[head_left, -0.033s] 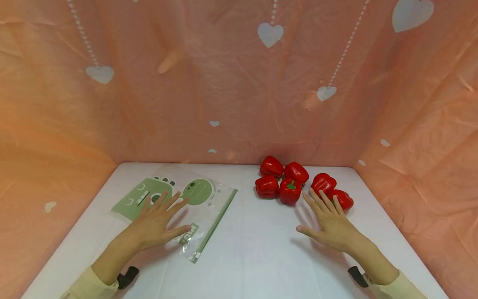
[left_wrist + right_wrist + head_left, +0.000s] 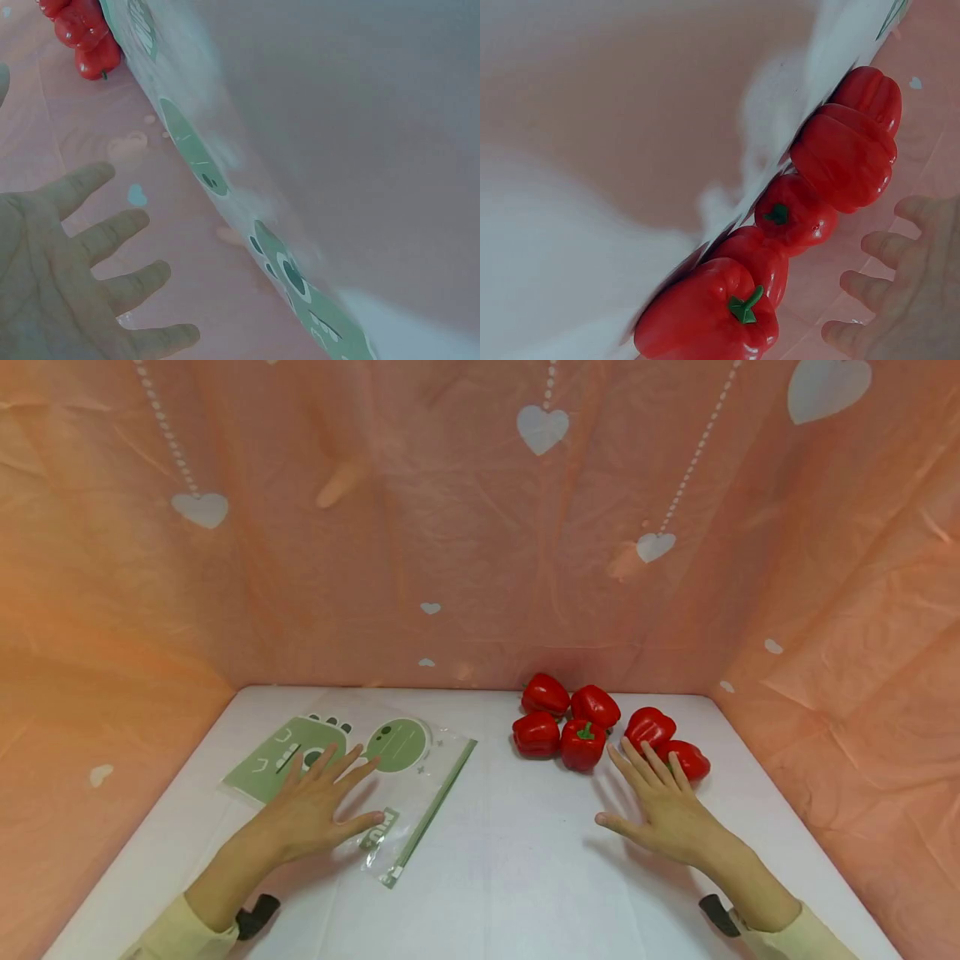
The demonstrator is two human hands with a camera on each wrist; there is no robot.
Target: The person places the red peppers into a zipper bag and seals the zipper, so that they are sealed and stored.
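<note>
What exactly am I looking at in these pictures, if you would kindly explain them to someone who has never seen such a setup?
There is no robot here: a person works with two bare hands. The wide picture comes from a camera worn on the head, looking forward and down. The other two come from cameras worn on the wrists, one showing the left hand, the other the right hand. On the white table lies a flat, partly clear pouch with green cartoon prints, under the left hand; six red peppers lie near the right. Peach cloth with pale hearts hangs behind. Both hands are open, fingers spread, and hold nothing.
</note>
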